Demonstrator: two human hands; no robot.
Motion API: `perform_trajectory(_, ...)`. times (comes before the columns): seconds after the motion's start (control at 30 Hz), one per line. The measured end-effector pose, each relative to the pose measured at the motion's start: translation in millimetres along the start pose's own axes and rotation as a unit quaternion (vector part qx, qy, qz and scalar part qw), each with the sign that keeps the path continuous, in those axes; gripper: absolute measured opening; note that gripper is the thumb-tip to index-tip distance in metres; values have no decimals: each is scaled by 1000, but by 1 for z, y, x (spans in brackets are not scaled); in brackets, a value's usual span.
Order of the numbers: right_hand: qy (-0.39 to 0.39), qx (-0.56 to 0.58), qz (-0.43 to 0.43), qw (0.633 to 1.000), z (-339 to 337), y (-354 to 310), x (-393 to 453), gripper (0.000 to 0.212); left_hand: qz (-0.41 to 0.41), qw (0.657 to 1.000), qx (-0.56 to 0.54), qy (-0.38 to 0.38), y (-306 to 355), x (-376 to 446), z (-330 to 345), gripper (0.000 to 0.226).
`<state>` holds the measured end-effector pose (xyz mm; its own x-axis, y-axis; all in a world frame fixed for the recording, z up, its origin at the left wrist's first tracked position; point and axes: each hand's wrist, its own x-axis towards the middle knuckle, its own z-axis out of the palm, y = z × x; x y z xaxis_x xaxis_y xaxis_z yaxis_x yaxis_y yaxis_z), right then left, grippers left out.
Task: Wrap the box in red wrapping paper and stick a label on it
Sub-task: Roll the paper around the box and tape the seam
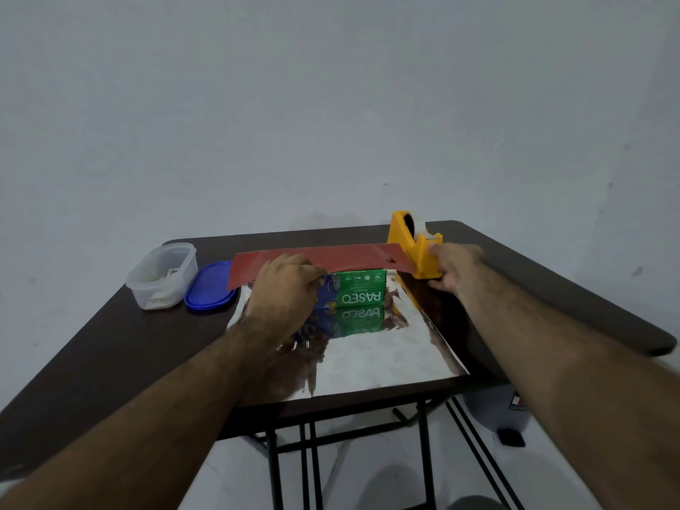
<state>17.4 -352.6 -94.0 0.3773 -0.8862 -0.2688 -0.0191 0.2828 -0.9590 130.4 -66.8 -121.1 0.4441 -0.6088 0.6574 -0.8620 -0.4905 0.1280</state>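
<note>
A green and blue tissue box [362,288] lies on the wrapping paper [371,358], whose shiny silver inside faces up. The paper's far edge is folded over the box top and shows its red side [342,256]. My left hand [285,287] presses that red flap down onto the left part of the box, fingers curled over its edge. My right hand [454,265] reaches to the yellow tape dispenser [415,246] and its fingertips pinch the tape end at the cutter. No label is in view.
A clear plastic tub [162,276] holding small items stands at the left on the dark folding table [110,344], with its blue lid [210,286] beside it. The wall is close behind the table. A grey object sits on the floor at right.
</note>
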Motion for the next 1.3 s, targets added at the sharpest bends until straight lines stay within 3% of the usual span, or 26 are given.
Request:
perform_trajectory(0.13,20,1,28,999,0,-4,0,50,2,1000,0,2,1,-1,-1,25)
perform_trajectory(0.23,-37,-94,47,994,4,-13,13,54,-4,1000,0,0,3,-1,-2,26)
perform_trajectory(0.33,26,-186,50,981,7,-15,16,48,-9,1000,0,-4,5,-1,-4,26)
perform_trajectory(0.4,36,-219,53,974,6,-7,13,33,-13,1000,4,-10,6,0,-6,26)
perform_trajectory(0.53,27,-97,11,995,-5,-2,0,19,-16,1000,9,-21,7,1,-7,28)
perform_trajectory(0.63,49,-25,-89,994,-6,-18,-28,37,-15,1000,5,-17,5,2,-8,27)
perform_trajectory(0.7,-2,-18,-108,994,-1,-24,-51,42,-5,999,17,-27,6,1,-9,28)
perform_trajectory(0.9,-155,9,-109,982,34,-17,-109,4,-13,998,29,-58,1,0,-21,34)
perform_trajectory(0.97,-191,-2,-117,975,46,-7,-124,7,-8,997,20,-75,-1,0,-26,34)
perform_trajectory(1.2,-169,2,-86,982,80,45,-154,4,-5,998,25,-63,4,-2,-32,36)
perform_trajectory(1.3,-128,-5,-61,990,87,56,-162,7,-60,996,-40,-44,7,-3,-31,48)
